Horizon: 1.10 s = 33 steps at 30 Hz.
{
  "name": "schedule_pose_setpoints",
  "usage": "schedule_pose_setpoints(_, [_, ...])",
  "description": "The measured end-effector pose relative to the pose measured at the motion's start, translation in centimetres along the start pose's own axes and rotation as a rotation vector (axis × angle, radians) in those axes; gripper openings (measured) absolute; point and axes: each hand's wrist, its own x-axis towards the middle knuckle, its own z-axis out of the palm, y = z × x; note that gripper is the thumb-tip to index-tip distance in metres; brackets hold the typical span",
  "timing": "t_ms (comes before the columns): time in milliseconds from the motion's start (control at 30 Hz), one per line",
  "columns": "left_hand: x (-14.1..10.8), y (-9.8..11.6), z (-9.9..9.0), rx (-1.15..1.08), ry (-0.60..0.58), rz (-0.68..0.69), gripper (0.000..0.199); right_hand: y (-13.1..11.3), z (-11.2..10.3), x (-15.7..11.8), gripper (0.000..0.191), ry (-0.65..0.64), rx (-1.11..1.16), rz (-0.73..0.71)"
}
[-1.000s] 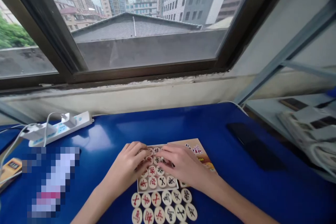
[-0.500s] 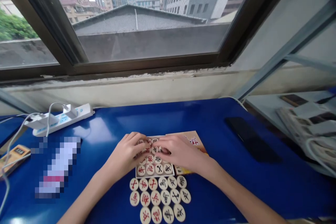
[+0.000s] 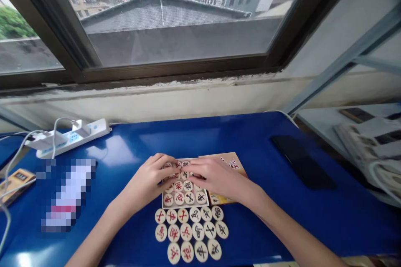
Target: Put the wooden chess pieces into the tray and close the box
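- Blue tabletop [image 3: 150, 142] in the head view, with a shallow white box [image 3: 185, 207] of round character pieces [image 3: 178, 198] near the middle
- left hand [image 3: 153, 175] has its fingers curled over the box's left side, right hand [image 3: 214, 175] over the right; can't tell if either's gripping a piece
- three rows of loose discs [image 3: 186, 231], red and black characters, sit just below the box
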Motion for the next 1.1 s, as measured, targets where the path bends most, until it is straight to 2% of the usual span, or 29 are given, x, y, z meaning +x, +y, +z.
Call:
schedule_pose_setpoints(233, [-0.1,0.0,0.1,0.105,-0.001,0.049,0.025,0.3,0.6,-0.2,0.026,0.009,-0.008,-0.035])
schedule_pose_setpoints(400, [0.0,0.1,0.0,0.141,-0.012,0.03,0.026,0.2,0.7,-0.4,0.027,0.045,-0.01,-0.048])
schedule_pose_setpoints(700, [0.1,0.4,1.0,0.164,0.088,0.009,0.023,0.1,1.3,-0.2,0.03,0.108,-0.034,-0.043])
schedule_pose_setpoints(1000, [0.0,0.4,0.2,0.07,0.012,-0.008,0.018,-0.2,1.2,-0.5,0.025,0.12,-0.049,-0.038])
schedule_pose_setpoints(1100, [0.0,0.4,0.2,0.078,0.032,-0.006,0.018,-0.1,1.4,-0.4,0.027,0.13,-0.05,-0.045])
